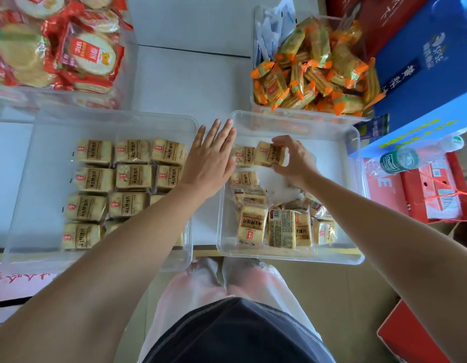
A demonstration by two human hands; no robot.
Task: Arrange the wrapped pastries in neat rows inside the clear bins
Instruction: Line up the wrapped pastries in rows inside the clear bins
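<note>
Forearms extend over the worktop [190,82]; left hand [210,158] lies flat, fingers straight, between the bins; right hand [295,159] pinches a wrapped pastry [267,154] inside the right bin [356,142], far end; left bin [22,179] holds pastry rows [132,176].

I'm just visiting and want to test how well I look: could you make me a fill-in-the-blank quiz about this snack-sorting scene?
1. The right hand pinches one wrapped ___.
2. The left hand holds ___.
3. In the left bin, the pastries lie in neat ___.
4. The crackers in the far right bin have wrappers coloured ___.
Missing words: pastry; nothing; rows; orange.
</note>
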